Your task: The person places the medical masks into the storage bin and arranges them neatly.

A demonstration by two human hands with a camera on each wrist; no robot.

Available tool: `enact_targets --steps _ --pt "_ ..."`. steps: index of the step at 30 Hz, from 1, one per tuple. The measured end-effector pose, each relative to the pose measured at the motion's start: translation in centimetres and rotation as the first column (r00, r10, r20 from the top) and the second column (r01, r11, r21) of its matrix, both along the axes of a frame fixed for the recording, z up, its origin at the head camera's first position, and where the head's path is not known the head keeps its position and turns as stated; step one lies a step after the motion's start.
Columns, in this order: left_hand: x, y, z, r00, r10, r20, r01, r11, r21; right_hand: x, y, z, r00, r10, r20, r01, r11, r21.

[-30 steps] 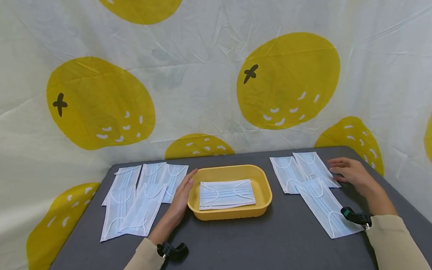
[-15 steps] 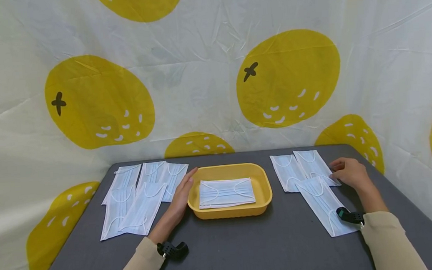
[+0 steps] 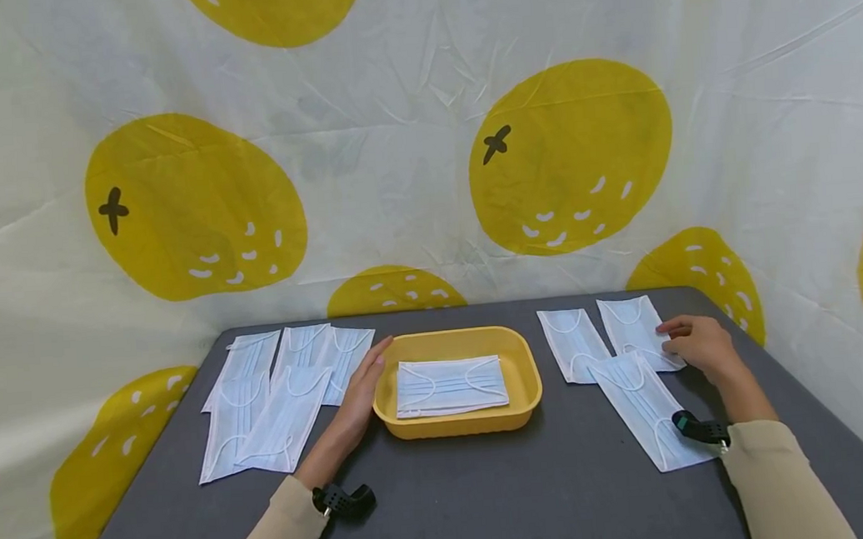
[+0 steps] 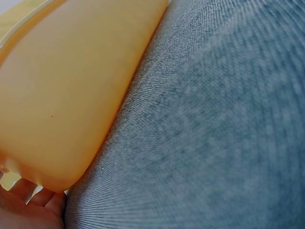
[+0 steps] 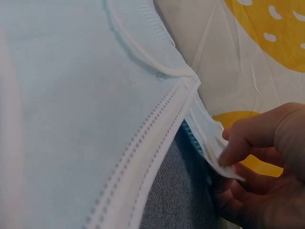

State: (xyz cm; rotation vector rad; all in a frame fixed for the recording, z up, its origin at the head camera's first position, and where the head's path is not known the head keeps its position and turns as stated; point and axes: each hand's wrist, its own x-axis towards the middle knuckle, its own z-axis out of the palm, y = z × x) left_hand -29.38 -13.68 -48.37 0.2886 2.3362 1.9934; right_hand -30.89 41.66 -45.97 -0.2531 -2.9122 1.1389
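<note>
At the right of the head view my right hand (image 3: 706, 349) pinches the right edge of a pale blue face mask (image 3: 635, 335). In the right wrist view, thumb and fingers hold that mask's lifted edge (image 5: 209, 140), behind another mask (image 5: 71, 109) in the foreground. My left hand (image 3: 359, 398), fingers extended, rests against the left side of a yellow tray (image 3: 457, 425). The left wrist view shows its fingers at the tray's outer wall (image 4: 71, 90). Inside the tray lie stacked masks (image 3: 450, 385), laid crosswise.
Several overlapping masks (image 3: 239, 416) lie on the left of the dark table (image 3: 493, 499). Two more, a rear mask (image 3: 574, 345) and a front mask (image 3: 648, 413), lie on the right. A white curtain (image 3: 388, 181) with yellow fruit prints stands behind.
My right hand has moved in to the rear right mask, taken its edge and drawn it slightly right, away from the mask beside it. The left hand and tray have stayed put.
</note>
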Motion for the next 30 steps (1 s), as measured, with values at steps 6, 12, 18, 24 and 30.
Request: enact_targets --steps 6,12,18,24,30 --pt "0.02 -0.04 -0.09 1.000 -0.007 -0.002 0.007 1.000 0.006 -0.44 0.80 -0.35 0.996 -0.025 0.087 0.040 0.985 -0.167" --pt "-0.10 -0.11 -0.14 1.000 -0.009 0.008 0.009 1.000 0.005 -0.71 1.01 -0.06 0.990 -0.019 0.136 0.054 0.966 -0.252" --pt "-0.12 -0.14 -0.19 1.000 -0.003 0.004 0.003 1.000 0.007 -0.83 0.84 0.09 0.992 -0.006 0.129 0.043 0.958 -0.284" --pt "-0.11 -0.04 -0.13 1.000 -0.003 -0.003 0.003 1.000 0.010 -0.80 0.59 0.04 0.996 -0.042 0.082 0.064 0.958 -0.279" --pt "0.02 0.00 -0.09 1.000 -0.003 0.002 0.003 1.000 0.011 -0.80 0.72 -0.01 0.998 -0.051 0.042 0.060 0.958 -0.280"
